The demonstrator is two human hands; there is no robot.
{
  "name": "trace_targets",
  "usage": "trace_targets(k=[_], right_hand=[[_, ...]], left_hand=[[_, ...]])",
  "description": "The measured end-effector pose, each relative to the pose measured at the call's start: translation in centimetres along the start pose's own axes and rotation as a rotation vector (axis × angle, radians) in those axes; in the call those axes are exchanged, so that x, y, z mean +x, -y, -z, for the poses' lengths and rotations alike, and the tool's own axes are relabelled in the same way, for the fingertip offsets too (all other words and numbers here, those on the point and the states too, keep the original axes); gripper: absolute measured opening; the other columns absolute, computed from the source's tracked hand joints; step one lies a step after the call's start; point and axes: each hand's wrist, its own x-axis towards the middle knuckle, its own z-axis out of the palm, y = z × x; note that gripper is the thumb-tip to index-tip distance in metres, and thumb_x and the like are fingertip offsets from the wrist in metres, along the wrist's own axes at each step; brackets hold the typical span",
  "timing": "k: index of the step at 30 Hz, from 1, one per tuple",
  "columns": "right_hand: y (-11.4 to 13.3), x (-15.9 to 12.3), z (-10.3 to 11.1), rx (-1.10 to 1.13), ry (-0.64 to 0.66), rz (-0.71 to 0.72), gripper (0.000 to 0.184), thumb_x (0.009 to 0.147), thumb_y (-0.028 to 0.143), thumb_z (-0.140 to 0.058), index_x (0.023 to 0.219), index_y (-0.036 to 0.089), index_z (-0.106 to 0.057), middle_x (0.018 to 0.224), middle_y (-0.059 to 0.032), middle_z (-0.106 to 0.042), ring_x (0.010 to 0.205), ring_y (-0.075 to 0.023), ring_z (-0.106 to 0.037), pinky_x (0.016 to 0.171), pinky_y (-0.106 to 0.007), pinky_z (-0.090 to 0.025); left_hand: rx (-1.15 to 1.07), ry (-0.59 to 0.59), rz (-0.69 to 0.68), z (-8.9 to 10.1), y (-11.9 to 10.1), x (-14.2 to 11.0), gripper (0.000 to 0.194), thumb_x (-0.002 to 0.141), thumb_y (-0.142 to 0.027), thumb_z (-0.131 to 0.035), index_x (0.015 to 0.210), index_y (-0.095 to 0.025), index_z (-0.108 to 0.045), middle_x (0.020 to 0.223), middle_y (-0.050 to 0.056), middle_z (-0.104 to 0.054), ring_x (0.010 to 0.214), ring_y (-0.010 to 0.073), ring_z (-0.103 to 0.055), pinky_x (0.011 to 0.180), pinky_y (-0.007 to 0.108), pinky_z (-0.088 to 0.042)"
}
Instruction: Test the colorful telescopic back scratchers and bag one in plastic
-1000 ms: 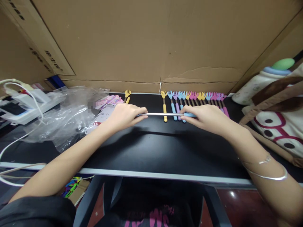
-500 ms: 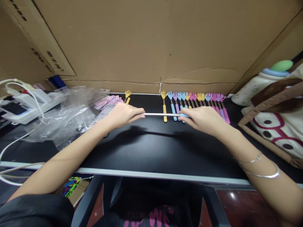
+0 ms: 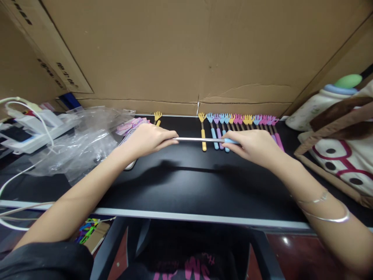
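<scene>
Both hands (image 3: 201, 140) hold a rod (image 3: 199, 139) near back scratchers (image 3: 218, 132).

Above the bench (image 3: 186, 194), a held scratcher (image 3: 198, 139) spans from the left fingers (image 3: 169, 135) to the right fingers (image 3: 233, 136). Beyond the right fingers, a row of scratchers (image 3: 218, 134) lies side by side. Behind the left fingers are a separate scratcher head (image 3: 157, 116) and packets (image 3: 131, 125); left of them, a phone (image 3: 131, 165), plastic wrap (image 3: 84, 144), then a power strip (image 3: 37, 142). Right of the right fingers stand a bottle (image 3: 309, 109) and a bag (image 3: 346, 155). Cardboard (image 3: 175, 58) rises behind everything.
</scene>
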Motion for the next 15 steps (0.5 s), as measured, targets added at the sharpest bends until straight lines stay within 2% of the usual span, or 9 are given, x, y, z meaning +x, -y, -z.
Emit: trace_targets(k=[5,9,15], right_hand=[[-0.7,0.3,0.4,0.118,0.125,-0.018,0.034,0.094,0.047,-0.038,0.089,0.023,-0.062,0.065,-0.0008,-0.066,0.055,-0.0153,-0.057,0.050,-0.023,-0.028],[-1.1,0.6,-0.7,0.162,0.223,0.012,0.031,0.094,0.044,-0.038,0.090,0.024,-0.060,0.065,-0.0001,-0.064,0.055,-0.0151,-0.057,0.052,-0.023,-0.030],[-1.0,-0.6,-2.2,0.087,0.147,0.080,0.037,0.096,0.044,-0.033,0.082,0.022,-0.060,0.059,-0.0010,-0.062,0.050,-0.0143,-0.054,0.051,-0.024,-0.027]], left_hand=[[0.016,-0.017,-0.014,0.0,-0.2,0.1,0.044,0.100,-0.046,-0.030,0.092,-0.022,-0.066,0.073,0.000,-0.070,0.065,0.0142,-0.066,0.051,0.024,-0.030],[0.008,-0.002,-0.024,-0.7,-0.1,0.1,0.040,0.100,-0.044,-0.033,0.089,-0.021,-0.065,0.073,-0.001,-0.070,0.065,0.0140,-0.066,0.051,0.024,-0.031],[0.020,0.021,-0.048,-0.8,-0.4,0.1,0.037,0.099,-0.042,-0.035,0.087,-0.021,-0.064,0.072,-0.001,-0.069,0.063,0.0139,-0.064,0.051,0.024,-0.030]])
